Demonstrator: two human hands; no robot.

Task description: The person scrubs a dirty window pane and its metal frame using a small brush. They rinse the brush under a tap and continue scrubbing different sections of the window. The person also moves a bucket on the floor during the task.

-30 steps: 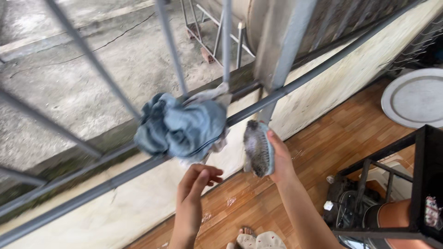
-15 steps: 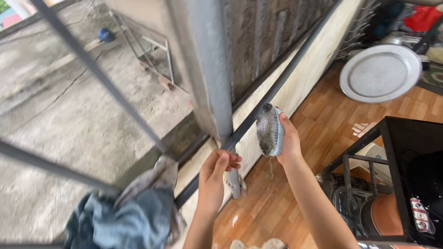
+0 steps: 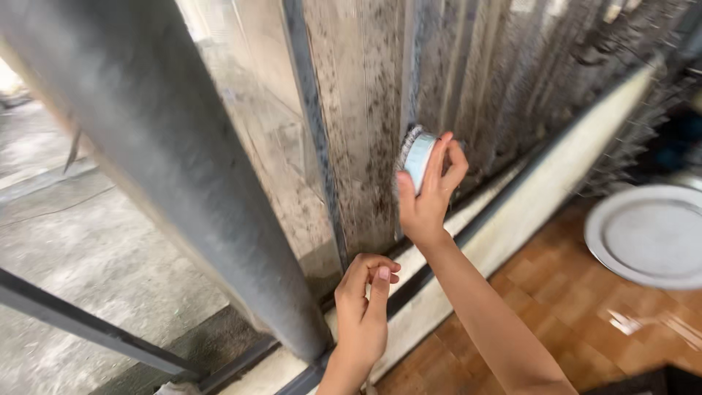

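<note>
While the wide grey metal post is now filling the left of the view, the blue bundled cloth seen half a second ago is no longer showing. The stained, black-speckled corrugated wall panel is sitting closer than before. The right hand is grasping the round pale-blue scrubbing brush, now raised with bristles against that panel. The left hand is loosely curled, holding nothing, just beside the dark lower rail.

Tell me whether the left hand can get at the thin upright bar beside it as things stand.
Probably yes. The left hand is half curled just right of the thin upright bar, with nothing between them. The right hand presses a brush higher up, clear of that path.
</note>
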